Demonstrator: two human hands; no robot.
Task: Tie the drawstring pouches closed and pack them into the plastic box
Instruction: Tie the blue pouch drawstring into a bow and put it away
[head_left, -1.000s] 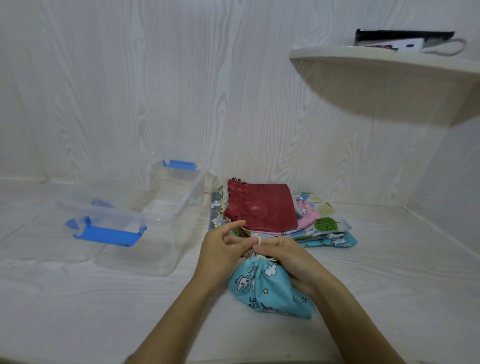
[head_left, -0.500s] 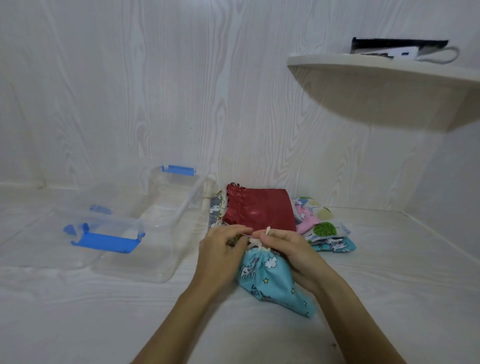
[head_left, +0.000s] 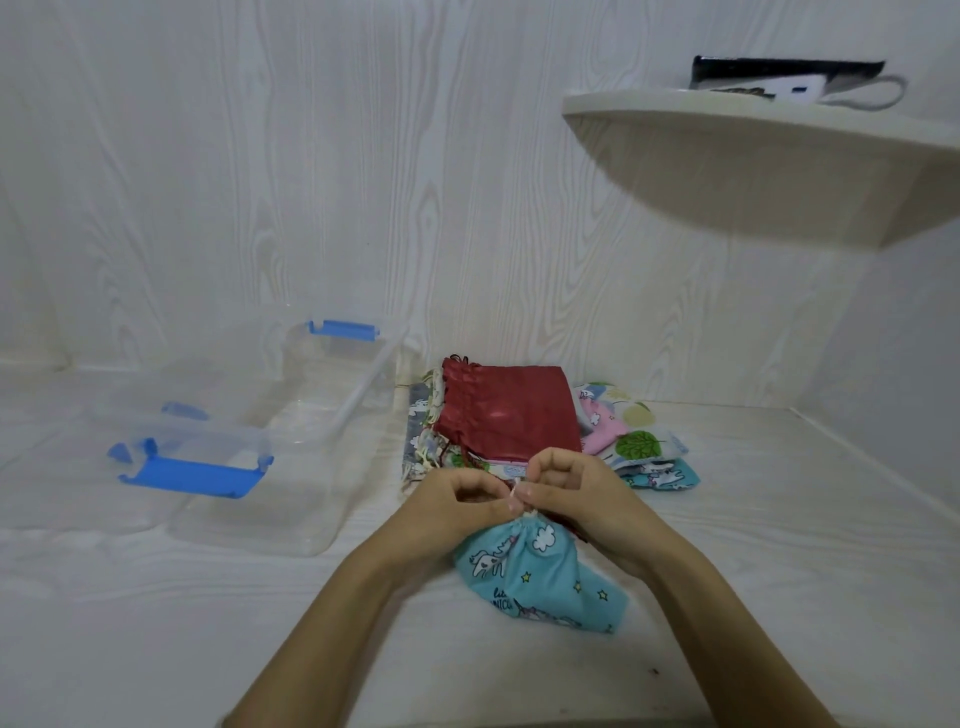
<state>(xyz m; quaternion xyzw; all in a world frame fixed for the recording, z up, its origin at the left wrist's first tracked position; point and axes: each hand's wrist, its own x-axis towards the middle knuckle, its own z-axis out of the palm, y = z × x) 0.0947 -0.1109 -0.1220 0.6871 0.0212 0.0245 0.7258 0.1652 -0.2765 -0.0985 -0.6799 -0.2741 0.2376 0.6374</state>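
Observation:
A light-blue unicorn-print pouch (head_left: 540, 577) lies on the white surface in front of me, its neck gathered shut. My left hand (head_left: 457, 501) and my right hand (head_left: 576, 493) meet just above that neck, each pinching the white drawstring (head_left: 515, 493) with curled fingers. Behind them lies a pile of flat pouches (head_left: 634, 447) topped by a dark red pouch (head_left: 511, 410). To the left stands the clear plastic box (head_left: 332, 415) with blue clips, open, with no pouch showing inside.
The box's clear lid (head_left: 187, 457) with a blue clip rests against the box's near left end. A white corner shelf (head_left: 753, 135) juts from the wall at upper right, carrying a dark flat item. White walls close the back and right.
Both hands have drawn together at the pouch's neck, fingers curling tighter on the string. The pouch has shifted slightly with them.

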